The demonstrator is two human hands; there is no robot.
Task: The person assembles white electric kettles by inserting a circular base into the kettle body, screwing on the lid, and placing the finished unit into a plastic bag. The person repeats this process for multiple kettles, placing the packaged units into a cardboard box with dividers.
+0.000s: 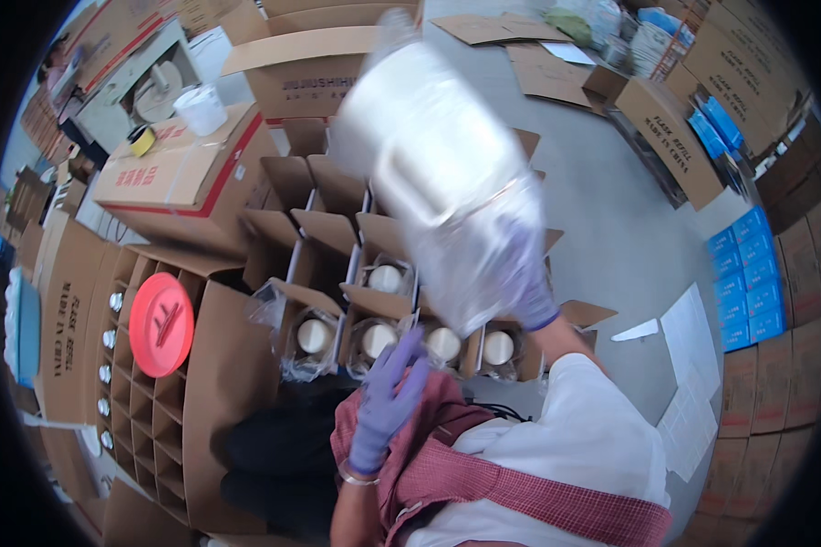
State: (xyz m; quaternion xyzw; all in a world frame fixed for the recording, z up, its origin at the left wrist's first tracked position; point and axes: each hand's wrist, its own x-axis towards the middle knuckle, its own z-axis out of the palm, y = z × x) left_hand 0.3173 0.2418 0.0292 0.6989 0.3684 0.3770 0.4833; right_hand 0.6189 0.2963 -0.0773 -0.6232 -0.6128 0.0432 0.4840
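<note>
A white vacuum flask point(438, 128) with a side handle, wrapped in a clear plastic bag, is tilted high over the cartons and blurred by motion. My right hand point(524, 278), in a lavender glove, grips the bag at the flask's lower end; the plastic partly covers the fingers. Lower down, my left hand point(388, 401), gloved alike, has its fingers apart and holds nothing. It is just in front of an open carton point(312, 244) divided into cells. Several cells near me hold bagged flasks with round white tops point(443, 345).
At left, a divided box point(160, 415) holds silver-topped pieces in one column, with a red plate point(162, 324) on its dividers. A taped carton point(178, 173) bears a white tub point(201, 109). Blue boxes point(743, 278) and stacked brown cartons point(766, 392) stand right; papers point(693, 365) lie on the floor.
</note>
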